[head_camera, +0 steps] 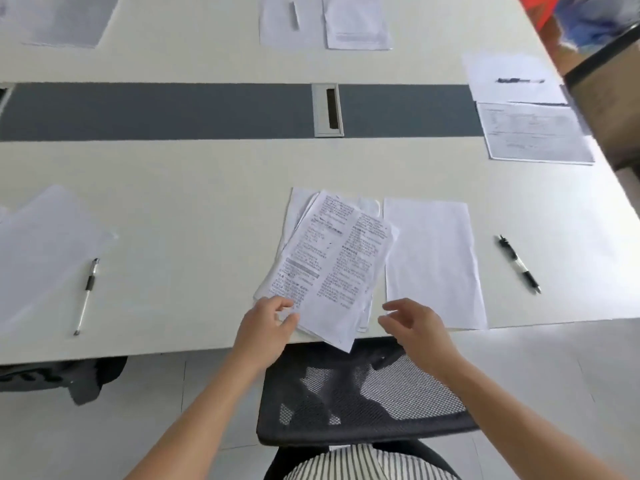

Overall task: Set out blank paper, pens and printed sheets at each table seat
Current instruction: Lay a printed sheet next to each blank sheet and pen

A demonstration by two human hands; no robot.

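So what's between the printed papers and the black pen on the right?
A blank white sheet lies between the printed pile and the black pen, seen in the head view.

One camera sits on the person's head. It looks forward and down across the table, from just behind the chair. The left hand, right hand and printed sheets are close under it. The far side is blurry, maybe too far.
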